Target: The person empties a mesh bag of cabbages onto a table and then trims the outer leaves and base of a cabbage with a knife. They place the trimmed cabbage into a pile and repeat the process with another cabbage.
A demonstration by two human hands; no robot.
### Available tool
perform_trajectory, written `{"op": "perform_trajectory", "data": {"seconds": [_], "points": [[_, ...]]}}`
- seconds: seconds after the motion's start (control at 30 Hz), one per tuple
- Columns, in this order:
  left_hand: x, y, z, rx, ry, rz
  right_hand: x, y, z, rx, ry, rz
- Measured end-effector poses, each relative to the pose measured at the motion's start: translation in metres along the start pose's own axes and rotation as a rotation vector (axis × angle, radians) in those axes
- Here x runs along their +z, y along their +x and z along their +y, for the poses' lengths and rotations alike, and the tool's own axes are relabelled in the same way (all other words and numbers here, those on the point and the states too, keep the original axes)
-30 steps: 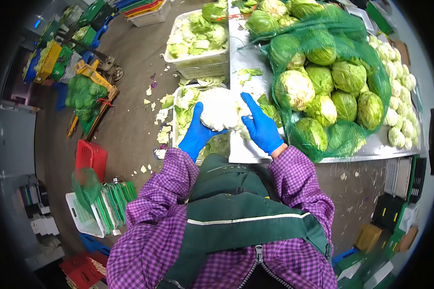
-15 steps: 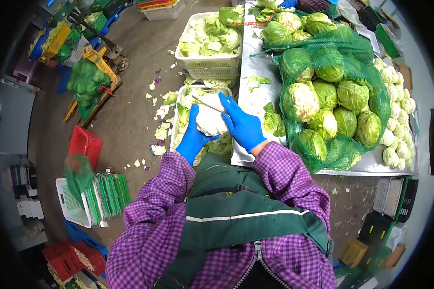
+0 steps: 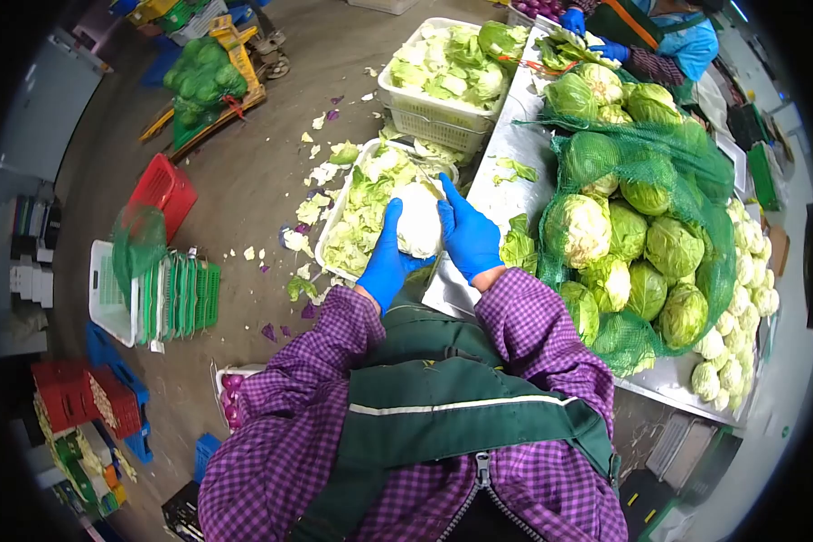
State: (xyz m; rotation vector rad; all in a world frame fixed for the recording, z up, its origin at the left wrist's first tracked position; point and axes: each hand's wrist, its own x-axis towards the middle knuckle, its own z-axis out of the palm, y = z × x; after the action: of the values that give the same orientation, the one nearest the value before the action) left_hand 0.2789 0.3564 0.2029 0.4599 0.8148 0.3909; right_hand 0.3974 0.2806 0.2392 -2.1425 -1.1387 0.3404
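Observation:
A pale, trimmed cabbage head [image 3: 418, 222] rests in my left hand [image 3: 390, 262], whose blue-gloved fingers are wrapped round its near left side. My right hand [image 3: 470, 238], also blue-gloved, is closed at the cabbage's right side on a knife. Only a thin part of the knife blade [image 3: 431, 177] shows by the cabbage's top; the handle is hidden in the glove. Beneath the cabbage stands a white crate [image 3: 336, 219] filled with loose cabbage leaves [image 3: 370, 200].
To the right, a metal table [image 3: 512, 192] bears green-netted cabbages [image 3: 646, 244] and a pile of trimmed ones [image 3: 741, 312]. A second leaf crate [image 3: 438, 122] stands beyond mine. A co-worker's gloved hands [image 3: 596, 38] are at the table's far end. Leaf scraps litter the floor.
The view has swung, so the table now slants and more of the co-worker shows. Both hands still hold the cabbage and knife; less of the blade is visible.

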Motion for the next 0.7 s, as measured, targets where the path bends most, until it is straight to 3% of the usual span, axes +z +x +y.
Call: {"op": "perform_trajectory", "data": {"seconds": [0.1, 0.17, 0.23, 0.27, 0.3, 0.33, 0.37, 0.43, 0.47, 0.5, 0.57, 0.6, 0.63, 0.7], "points": [[-0.003, -0.002, -0.005, 0.014, -0.009, -0.058, -0.020, 0.006, 0.005, 0.075, -0.033, -0.164], [-0.014, -0.010, -0.010, 0.056, 0.059, -0.050, -0.008, 0.018, 0.044, 0.122, 0.302, -0.019], [-0.035, -0.009, -0.016, 0.217, 0.024, -0.137, -0.013, 0.026, 0.073, 0.349, 0.645, -0.016], [-0.039, -0.017, -0.011, 0.309, 0.035, -0.205, -0.023, 0.024, 0.077, 0.380, 0.672, -0.023], [-0.054, -0.019, -0.002, 0.251, 0.053, -0.290, -0.032, 0.023, 0.079, 0.406, 0.698, -0.034], [-0.061, -0.015, -0.005, 0.371, -0.048, -0.285, -0.035, 0.023, 0.086, 0.427, 0.726, -0.064], [-0.051, -0.025, -0.003, 0.492, -0.152, -0.272, -0.035, 0.022, 0.095, 0.408, 0.766, -0.094], [-0.029, -0.040, 0.005, 0.427, -0.453, -0.247, -0.035, 0.020, 0.094, 0.407, 0.753, -0.144], [-0.034, -0.036, 0.001, 0.428, -0.485, -0.438, -0.035, 0.017, 0.089, 0.346, 0.628, -0.140], [-0.034, -0.035, 0.003, 0.461, -0.484, -0.436, -0.034, 0.019, 0.087, 0.202, 0.282, -0.160], [-0.035, -0.038, -0.005, 0.483, -0.378, -0.209, -0.041, 0.014, 0.069, 0.147, 0.323, -0.210], [-0.037, -0.042, -0.005, 0.452, -0.456, -0.221, -0.041, 0.013, 0.055, -0.019, 0.454, -0.158], [-0.042, -0.043, -0.007, 0.459, -0.462, -0.212, -0.047, 0.011, 0.044, -0.028, 0.580, -0.258], [-0.056, -0.045, -0.020, 0.519, -0.209, -0.180, -0.070, 0.005, 0.005, -0.087, 0.696, -0.441]]}}
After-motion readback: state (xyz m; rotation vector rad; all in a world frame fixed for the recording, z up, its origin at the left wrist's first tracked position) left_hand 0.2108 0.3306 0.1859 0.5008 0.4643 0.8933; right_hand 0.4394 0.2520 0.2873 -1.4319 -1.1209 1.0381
